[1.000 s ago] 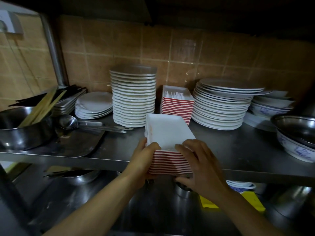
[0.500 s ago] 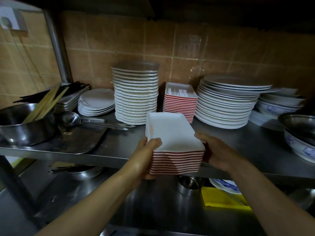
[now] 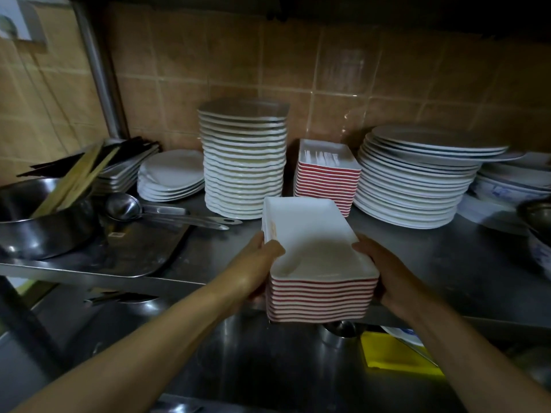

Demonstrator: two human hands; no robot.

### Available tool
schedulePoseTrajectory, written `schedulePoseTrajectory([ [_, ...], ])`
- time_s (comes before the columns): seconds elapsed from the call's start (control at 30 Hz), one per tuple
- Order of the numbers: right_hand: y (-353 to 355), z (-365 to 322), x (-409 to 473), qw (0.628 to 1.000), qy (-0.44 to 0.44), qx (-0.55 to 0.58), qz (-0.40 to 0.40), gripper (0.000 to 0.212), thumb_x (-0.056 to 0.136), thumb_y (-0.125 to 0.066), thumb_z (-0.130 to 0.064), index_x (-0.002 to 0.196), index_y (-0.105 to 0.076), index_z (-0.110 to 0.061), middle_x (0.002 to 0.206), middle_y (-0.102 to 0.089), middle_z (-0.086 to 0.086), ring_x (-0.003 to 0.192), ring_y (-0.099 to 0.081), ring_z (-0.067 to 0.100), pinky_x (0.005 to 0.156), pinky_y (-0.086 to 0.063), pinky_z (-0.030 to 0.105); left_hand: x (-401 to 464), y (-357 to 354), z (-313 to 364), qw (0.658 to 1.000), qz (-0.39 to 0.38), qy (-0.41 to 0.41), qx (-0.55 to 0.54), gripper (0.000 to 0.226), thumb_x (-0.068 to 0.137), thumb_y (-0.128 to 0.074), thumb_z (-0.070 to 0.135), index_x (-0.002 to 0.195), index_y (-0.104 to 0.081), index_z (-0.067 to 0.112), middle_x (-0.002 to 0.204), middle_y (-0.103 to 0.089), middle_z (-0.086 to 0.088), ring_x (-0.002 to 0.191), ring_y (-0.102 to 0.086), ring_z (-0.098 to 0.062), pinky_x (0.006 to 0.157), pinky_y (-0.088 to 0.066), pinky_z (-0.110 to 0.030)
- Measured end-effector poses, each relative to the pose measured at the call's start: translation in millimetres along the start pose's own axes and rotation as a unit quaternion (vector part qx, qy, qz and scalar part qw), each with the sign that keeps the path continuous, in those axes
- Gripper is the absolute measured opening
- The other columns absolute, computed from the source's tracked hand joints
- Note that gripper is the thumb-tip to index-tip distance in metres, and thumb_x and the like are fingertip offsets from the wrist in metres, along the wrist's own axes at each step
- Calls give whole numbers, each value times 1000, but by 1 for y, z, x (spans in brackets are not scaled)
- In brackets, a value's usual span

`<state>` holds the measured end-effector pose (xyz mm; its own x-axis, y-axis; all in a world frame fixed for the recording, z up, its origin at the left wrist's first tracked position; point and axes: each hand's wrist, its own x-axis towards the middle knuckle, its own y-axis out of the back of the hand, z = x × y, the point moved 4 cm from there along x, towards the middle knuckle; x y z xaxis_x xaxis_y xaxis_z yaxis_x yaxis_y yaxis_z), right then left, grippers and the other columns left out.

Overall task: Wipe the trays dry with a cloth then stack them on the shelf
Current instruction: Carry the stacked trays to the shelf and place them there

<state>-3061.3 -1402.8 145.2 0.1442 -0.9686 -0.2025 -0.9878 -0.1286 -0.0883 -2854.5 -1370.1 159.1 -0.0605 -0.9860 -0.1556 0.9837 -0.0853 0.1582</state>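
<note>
- Trays, a whole stack of them, white inside with red-striped sides, sit clamped between two hands at the front lip of the steel shelf.
- Left hand presses the stack's left side, thumb hooked over the top tray's rim; right hand cups the opposite side, fingers wrapped out of sight behind it. Each hand's grip is closed on the stack, a squeeze from both flanks, which I'd say keeps the pile square so no tray slides off.
- Whether the bottom tray rests on the shelf edge or hangs just clear, I can't tell.
- Straight beyond the grip, against the tiled wall, stands a matching red-striped tray stack. My read: that's the destination, either on top or just in front.
- Beyond and left of the grip rises a tall stack of white plates, with low oval plates further left; beyond and right, a broad stack of round plates.
- Far left of the grip: a steel pot holding chopsticks, a ladle, a flat metal tray.
- Below the grip, a dim lower level, something yellow to the right.
- Dark, cramped, steel everywhere.
</note>
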Motion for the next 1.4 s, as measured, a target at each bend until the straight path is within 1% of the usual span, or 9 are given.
schedulePoseTrajectory([
  [0.13, -3, -2, -2, 999, 39, -20, 15, 20, 94, -44, -29, 95, -63, -35, 69, -72, -11, 60, -67, 6, 49, -48, 21, 4, -1, -3, 999, 3, 6, -38, 16, 92, -42, 26, 94, -51, 40, 62, -68, 12, 47, -63, -4, 41, -46, -19],
  [0.27, -9, -11, -9, 998, 53, 0, 22, 20, 94, -43, -21, 89, -63, -25, 59, -69, -6, 50, -64, 6, 42, -45, 16, 4, 3, 4, 999, 8, -14, -34, 19, 91, -44, 24, 88, -56, 37, 78, -68, 9, 67, -66, -11, 56, -50, -25],
  [0.37, -14, -27, -17, 997, 80, 24, 5, 24, 93, -41, -12, 93, -64, -19, 67, -72, -3, 56, -67, 8, 44, -47, 14, -1, 7, 18, 999, -12, -41, -17, 18, 92, -43, 28, 95, -56, 40, 81, -68, 9, 69, -67, -9, 54, -52, -24],
  [0.5, -16, -57, -29, 993, 117, -10, 0, 29, 90, -41, -14, 102, -64, -27, 83, -75, -6, 67, -69, 7, 50, -48, 14, -6, 13, 49, 995, -41, -86, -6, 19, 94, -41, 35, 109, -51, 42, 89, -66, 8, 73, -66, -9, 47, -50, -19],
  [0.7, -8, -100, -31, 989, 143, -27, 33, 29, 91, -41, -19, 107, -63, -26, 100, -74, -1, 85, -69, 18, 72, -49, 31, 9, 11, 97, 993, -52, -104, 13, 23, 91, -41, 31, 110, -53, 37, 83, -64, 11, 71, -60, -10, 46, -45, -22],
  [0.9, 10, -138, -6, 987, 142, -14, 74, 24, 91, -42, -21, 94, -64, -14, 78, -74, 1, 65, -69, 15, 59, -48, 27, 44, 1, 135, 993, -71, -97, 5, 15, 91, -41, 29, 91, -55, 24, 47, -58, 9, 42, -55, -8, 45, -44, -20],
  [1.1, 27, -179, 38, 983, 156, -28, 97, 24, 91, -42, -20, 82, -63, -13, 70, -68, 3, 68, -59, 20, 64, -44, 30, 92, -10, 169, 998, -38, -48, 4, 21, 90, -44, 32, 78, -51, 17, 59, -47, 0, 52, -48, -15, 44, -44, -18],
  [1.23, 33, -197, 73, 985, 143, -28, 93, 27, 90, -41, -18, 69, -58, -13, 55, -59, 0, 56, -53, 16, 55, -41, 27, 126, -12, 180, 1000, -20, -14, 5, 30, 88, -44, 35, 67, -48, 15, 58, -45, -2, 52, -44, -14, 43, -41, -16],
  [1.4, 38, -203, 113, 988, 132, 1, 75, 27, 90, -40, -19, 72, -59, -12, 53, -60, 1, 51, -55, 15, 54, -42, 27, 158, -11, 187, 1000, 16, 4, -6, 34, 86, -48, 35, 60, -48, 14, 51, -48, -2, 56, -43, -16, 57, -41, -23],
])
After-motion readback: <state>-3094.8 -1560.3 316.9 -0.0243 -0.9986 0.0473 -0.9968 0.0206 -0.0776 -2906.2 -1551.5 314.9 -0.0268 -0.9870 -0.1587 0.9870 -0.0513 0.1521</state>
